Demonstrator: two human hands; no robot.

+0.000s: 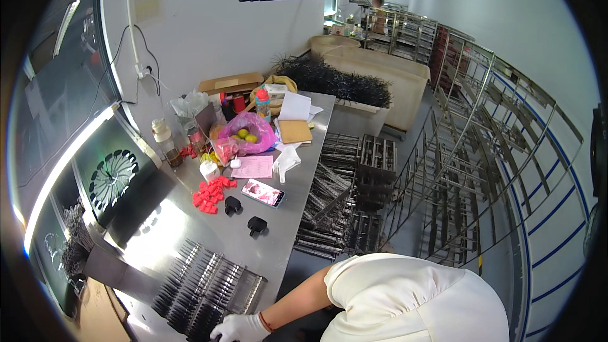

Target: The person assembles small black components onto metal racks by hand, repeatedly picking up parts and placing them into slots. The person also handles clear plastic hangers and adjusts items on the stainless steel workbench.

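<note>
At the lower edge, my right hand (240, 328) wears a white glove and reaches in from the right, with a dark red band at the wrist. Its fingers curl at the near end of a metal rack (253, 288) that lies on the steel table. Rows of slim black parts (201, 291) stand along the rack's bars. The picture's edge cuts off the fingertips, so what they grip cannot be made out. My left hand does not show.
On the steel table (282, 215) lie two black pieces (256, 225), a phone (262, 192), red pieces (212, 195) and a pink bag of fruit (253, 138). Stacked metal racks (326, 202) stand beside the table. Tall frame trolleys (468, 152) line the right side. A person (379, 19) is far back.
</note>
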